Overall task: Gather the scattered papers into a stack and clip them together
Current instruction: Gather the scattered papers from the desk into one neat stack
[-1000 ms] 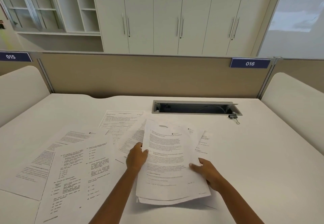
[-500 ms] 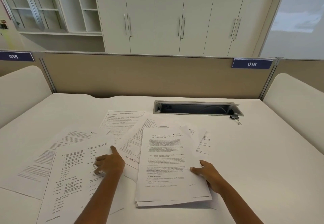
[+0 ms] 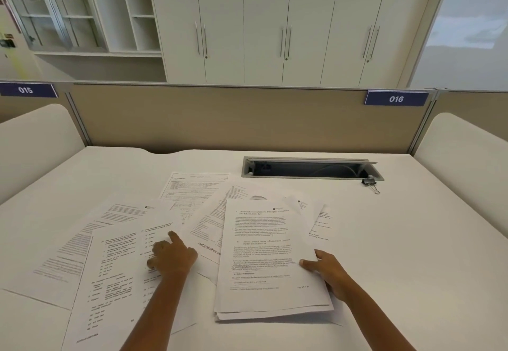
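A small stack of printed papers (image 3: 264, 262) lies near the desk's front, slightly right of centre. My right hand (image 3: 327, 272) grips its right edge, thumb on top. My left hand (image 3: 171, 257) rests flat on a loose printed sheet (image 3: 121, 282) to the left, fingers spread and index finger pointing forward. Several more loose sheets fan out behind and to the left, one at the far left (image 3: 79, 243), one at the back (image 3: 195, 188). A black binder clip (image 3: 370, 183) lies far right, beside the cable slot, away from both hands.
The white desk (image 3: 412, 268) is bounded by a beige partition (image 3: 220, 119) at the back and white side panels. An open cable slot (image 3: 310, 168) is set into the desk behind the papers. White cabinets stand beyond the partition.
My left hand let go of the stack's left edge and moved left onto the loose sheet. The stack has come down flatter on the desk, with my right hand still on it.
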The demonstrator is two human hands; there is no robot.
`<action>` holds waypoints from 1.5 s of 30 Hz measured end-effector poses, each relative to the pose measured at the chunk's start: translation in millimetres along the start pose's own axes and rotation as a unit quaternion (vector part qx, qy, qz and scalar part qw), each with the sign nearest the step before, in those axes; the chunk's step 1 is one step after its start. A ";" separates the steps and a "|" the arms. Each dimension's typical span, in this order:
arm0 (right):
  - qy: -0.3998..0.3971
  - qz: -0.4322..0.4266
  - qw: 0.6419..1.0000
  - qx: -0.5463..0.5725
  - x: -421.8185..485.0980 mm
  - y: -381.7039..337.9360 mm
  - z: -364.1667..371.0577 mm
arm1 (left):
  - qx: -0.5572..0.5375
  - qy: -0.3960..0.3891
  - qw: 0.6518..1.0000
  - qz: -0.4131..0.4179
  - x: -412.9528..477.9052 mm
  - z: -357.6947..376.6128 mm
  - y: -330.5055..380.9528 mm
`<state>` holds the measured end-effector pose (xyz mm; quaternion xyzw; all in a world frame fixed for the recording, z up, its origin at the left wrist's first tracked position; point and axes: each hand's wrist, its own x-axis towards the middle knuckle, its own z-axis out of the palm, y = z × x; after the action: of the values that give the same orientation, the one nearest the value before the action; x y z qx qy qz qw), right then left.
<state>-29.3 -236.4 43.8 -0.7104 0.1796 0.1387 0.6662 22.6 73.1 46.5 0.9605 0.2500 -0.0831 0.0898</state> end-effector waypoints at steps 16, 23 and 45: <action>-0.001 -0.002 1.000 -0.007 -0.6 -0.3 -0.2 | -0.029 0.137 0.983 0.122 -22.8 -28.0 26.3; -0.002 -0.027 1.000 -0.011 -0.9 -4.0 11.3 | -0.200 0.073 0.952 0.219 -65.9 -44.6 103.6; -0.010 -0.079 0.997 0.011 -14.9 -20.9 10.3 | -0.590 -0.289 0.748 0.091 -29.7 -25.3 48.3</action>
<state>-33.0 -224.1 68.3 -0.7135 0.1177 0.0905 0.6848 23.9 23.2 83.4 0.6642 0.1228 -0.1843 0.7140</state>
